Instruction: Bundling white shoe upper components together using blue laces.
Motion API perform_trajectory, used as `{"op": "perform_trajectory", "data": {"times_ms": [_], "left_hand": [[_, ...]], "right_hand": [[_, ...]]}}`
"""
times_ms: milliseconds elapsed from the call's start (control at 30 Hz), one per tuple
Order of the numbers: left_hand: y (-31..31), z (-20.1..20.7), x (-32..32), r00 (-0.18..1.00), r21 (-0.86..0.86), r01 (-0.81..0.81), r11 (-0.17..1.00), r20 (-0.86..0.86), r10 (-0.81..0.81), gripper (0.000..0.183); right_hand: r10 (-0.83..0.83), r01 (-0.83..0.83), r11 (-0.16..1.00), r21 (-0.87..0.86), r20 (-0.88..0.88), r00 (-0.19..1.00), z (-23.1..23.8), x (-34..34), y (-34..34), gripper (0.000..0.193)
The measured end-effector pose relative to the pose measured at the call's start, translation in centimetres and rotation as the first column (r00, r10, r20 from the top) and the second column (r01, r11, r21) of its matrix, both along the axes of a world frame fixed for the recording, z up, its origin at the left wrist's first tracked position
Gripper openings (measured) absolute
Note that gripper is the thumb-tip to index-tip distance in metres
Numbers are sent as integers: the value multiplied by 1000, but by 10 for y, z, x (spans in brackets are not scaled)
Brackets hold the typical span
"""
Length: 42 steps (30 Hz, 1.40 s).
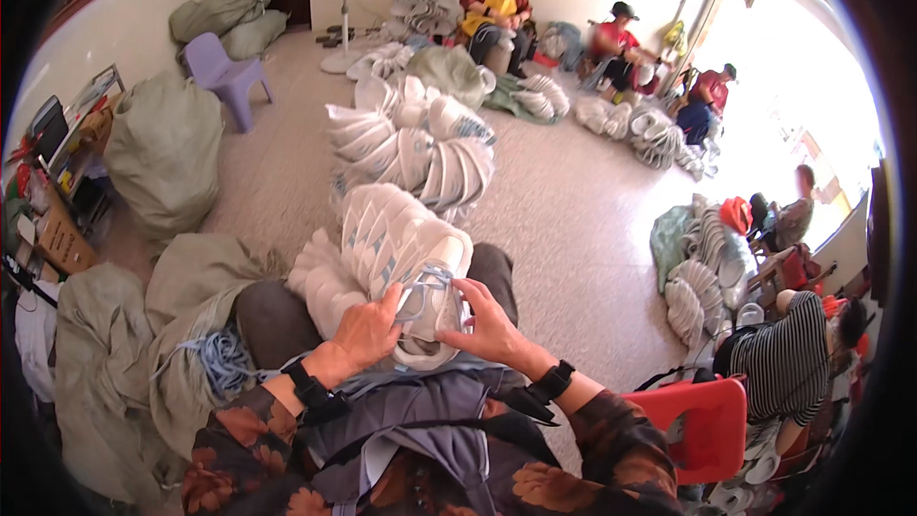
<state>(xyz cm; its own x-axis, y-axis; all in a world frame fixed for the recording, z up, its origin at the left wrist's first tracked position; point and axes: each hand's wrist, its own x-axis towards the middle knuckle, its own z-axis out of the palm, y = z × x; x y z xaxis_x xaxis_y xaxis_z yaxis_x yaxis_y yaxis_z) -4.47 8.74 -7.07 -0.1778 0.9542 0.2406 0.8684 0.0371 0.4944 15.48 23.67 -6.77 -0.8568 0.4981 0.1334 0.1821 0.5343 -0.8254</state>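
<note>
A white shoe upper (pixel 420 349) with light blue laces (pixel 432 279) rests in front of me at my lap. My left hand (pixel 368 333) is closed on its left side, fingertips by the laces. On the other side, my right hand (pixel 497 327) grips the upper's edge with thumb and fingers beside the lacing. Whether either hand also pinches a lace end is too small to tell. Just beyond, a fanned row of white shoe uppers (pixel 368 239) leans against the one I hold.
More stacked uppers (pixel 411 153) lie ahead on the floor. Blue laces (pixel 224 358) lie in a bundle on sacking (pixel 181 296) at my left. A purple chair (pixel 229 72) stands farther back, a red chair (pixel 726 430) at my right. Several people sit along the far and right sides.
</note>
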Motion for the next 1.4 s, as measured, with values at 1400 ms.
{"op": "perform_trajectory", "data": {"times_ms": [1400], "left_hand": [[3, 15, -21, 962, 324, -53, 945, 270, -39, 31]], "right_hand": [[91, -73, 964, 256, -59, 994, 21, 5, 4, 60]]}}
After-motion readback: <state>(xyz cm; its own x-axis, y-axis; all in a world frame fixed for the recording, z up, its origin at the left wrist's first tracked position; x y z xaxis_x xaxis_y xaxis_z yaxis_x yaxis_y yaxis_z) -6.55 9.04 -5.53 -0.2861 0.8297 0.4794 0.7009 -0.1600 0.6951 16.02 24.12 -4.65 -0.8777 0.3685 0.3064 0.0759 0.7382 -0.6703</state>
